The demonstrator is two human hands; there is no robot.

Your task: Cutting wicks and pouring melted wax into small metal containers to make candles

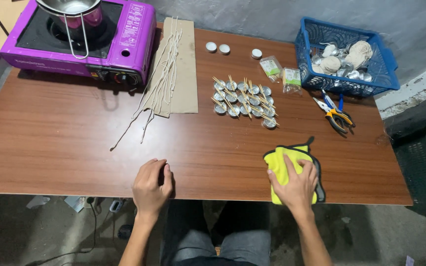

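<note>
My right hand [296,183] lies flat on a yellow cloth with black trim [287,157] near the front edge of the brown wooden table [75,133], its fingers spread over the fabric. My left hand [151,186] rests on the table edge with its fingers curled, holding nothing. Further back, several small metal cups with wooden sticks [245,96] stand in a cluster.
A purple portable stove [80,39] with a steel pot [72,12] sits at the back left. Beside it a cardboard sheet [181,64] carries long white wicks. A blue basket [343,56], pliers [334,111], two small packets [282,71] and loose white caps [218,48] lie at the back right.
</note>
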